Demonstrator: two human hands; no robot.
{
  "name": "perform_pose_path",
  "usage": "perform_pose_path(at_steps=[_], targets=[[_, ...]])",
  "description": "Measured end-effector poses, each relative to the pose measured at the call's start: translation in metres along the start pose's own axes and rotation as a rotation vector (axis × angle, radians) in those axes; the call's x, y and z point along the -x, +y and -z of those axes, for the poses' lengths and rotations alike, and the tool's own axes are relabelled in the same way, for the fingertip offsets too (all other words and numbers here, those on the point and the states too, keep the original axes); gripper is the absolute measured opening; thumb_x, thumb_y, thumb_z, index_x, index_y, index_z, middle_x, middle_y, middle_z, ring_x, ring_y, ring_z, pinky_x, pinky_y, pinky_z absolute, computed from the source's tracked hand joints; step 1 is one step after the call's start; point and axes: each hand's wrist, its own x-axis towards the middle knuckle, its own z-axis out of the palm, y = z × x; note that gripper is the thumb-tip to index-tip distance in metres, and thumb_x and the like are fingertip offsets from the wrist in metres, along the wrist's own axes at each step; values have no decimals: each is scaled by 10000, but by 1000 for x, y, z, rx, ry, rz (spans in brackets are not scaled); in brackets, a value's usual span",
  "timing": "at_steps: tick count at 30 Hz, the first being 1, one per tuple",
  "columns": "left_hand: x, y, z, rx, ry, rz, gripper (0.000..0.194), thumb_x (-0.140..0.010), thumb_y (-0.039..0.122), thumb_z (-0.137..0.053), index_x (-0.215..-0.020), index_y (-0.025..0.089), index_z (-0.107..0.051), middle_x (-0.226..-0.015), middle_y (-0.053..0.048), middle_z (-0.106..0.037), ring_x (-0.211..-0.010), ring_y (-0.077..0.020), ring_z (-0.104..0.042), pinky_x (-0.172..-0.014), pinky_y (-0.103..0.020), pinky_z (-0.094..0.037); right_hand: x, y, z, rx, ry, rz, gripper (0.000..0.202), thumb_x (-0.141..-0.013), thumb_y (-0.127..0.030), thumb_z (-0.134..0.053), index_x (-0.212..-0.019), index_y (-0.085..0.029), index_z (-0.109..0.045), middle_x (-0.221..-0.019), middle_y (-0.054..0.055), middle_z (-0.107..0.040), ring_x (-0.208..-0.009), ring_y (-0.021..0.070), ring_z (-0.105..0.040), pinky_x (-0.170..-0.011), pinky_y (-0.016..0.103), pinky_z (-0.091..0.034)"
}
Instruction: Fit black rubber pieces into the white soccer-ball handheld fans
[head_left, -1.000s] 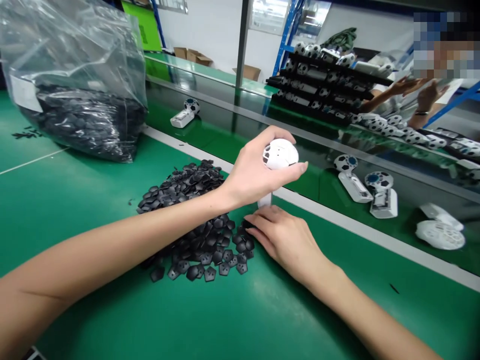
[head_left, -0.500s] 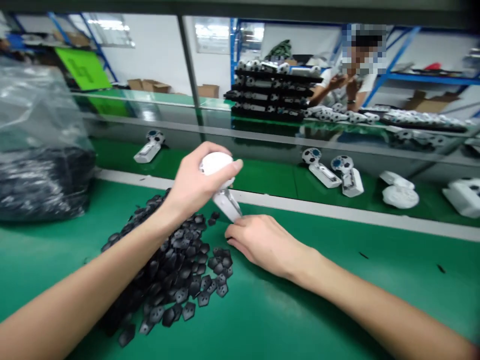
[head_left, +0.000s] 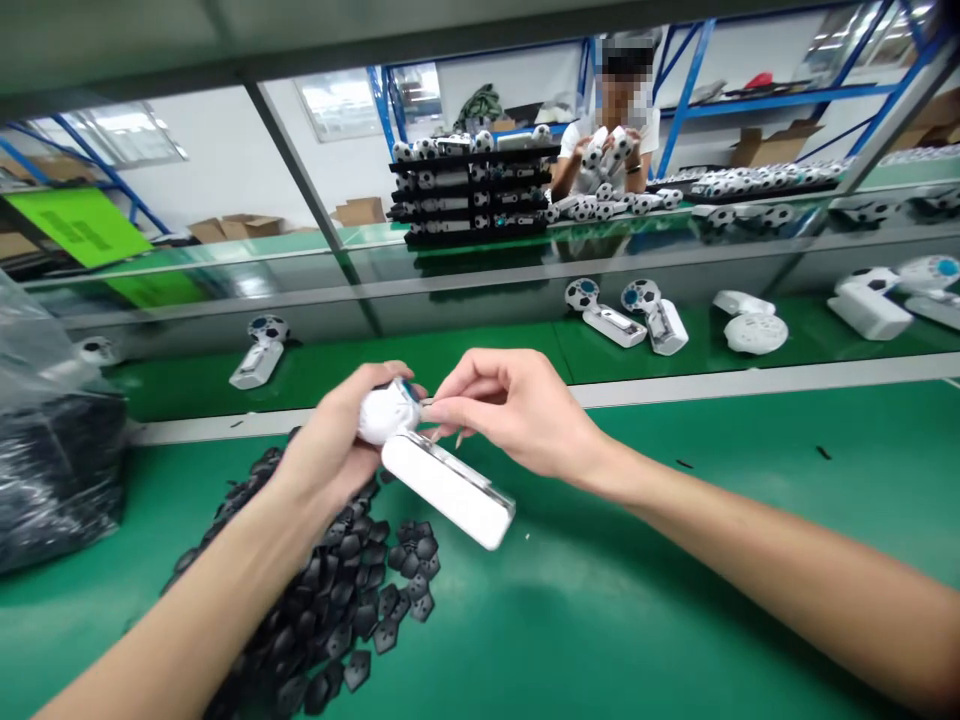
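Note:
My left hand (head_left: 330,440) is wrapped round the ball-shaped head of a white device (head_left: 448,490), whose long flat body slants down to the right. My right hand (head_left: 517,405) is pinched at the right side of that head; whatever lies between its fingertips is too small to make out. Below and left of the device, a heap of black pentagon pieces (head_left: 349,590) spreads over the green table (head_left: 637,600), partly hidden by my left forearm.
A clear bag of black pieces (head_left: 56,470) stands at the left. Several white devices with football-patterned heads (head_left: 611,325) lie on the green strip (head_left: 480,365) beyond the pale ledge. Across the partition, a person (head_left: 611,130) holds similar parts beside stacked black trays (head_left: 472,195).
The device has been turned and lowered, so its body now points down to the right. My right hand has moved up from the body's end to the head. The camera view has shifted.

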Motion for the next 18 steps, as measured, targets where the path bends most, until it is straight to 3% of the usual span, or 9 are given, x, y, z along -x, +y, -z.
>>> perform_pose_path(at_steps=[4,9,15,18], targets=[[12,-9,-9,67,21,132,79,-798,165,-758,-799,156,-680,-673,3,-645,-544,-142,-643,-539,-263,-625,2,3,-1,70,36,24,147,-864,-243,-841,-792,-187,-727,-813,-15,-755,-708,130,-687,-607,217,-543],[21,-9,-13,104,-4,88,87,-868,200,-736,-809,161,-686,-695,12,-630,-536,-131,-621,-470,-232,-567,6,5,-7,103,27,-6,185,-888,-278,-823,-798,-189,-688,-809,-26,-726,-674,126,-668,-610,242,-516],[20,-19,-10,118,19,58,186,-803,287,-828,-819,167,-687,-721,13,-616,-543,-108,-567,-470,-205,-512,10,7,-11,230,38,16,207,-927,-298,-759,-786,-199,-646,-797,-38,-717,-673,114,-610,-606,246,-449],[21,-23,-8,79,-32,33,218,-782,326,-844,-825,177,-691,-749,6,-632,-580,-111,-570,-480,-197,-481,11,5,-8,247,3,8,215,-897,-264,-797,-753,-197,-652,-771,-39,-729,-672,119,-613,-620,252,-453]])
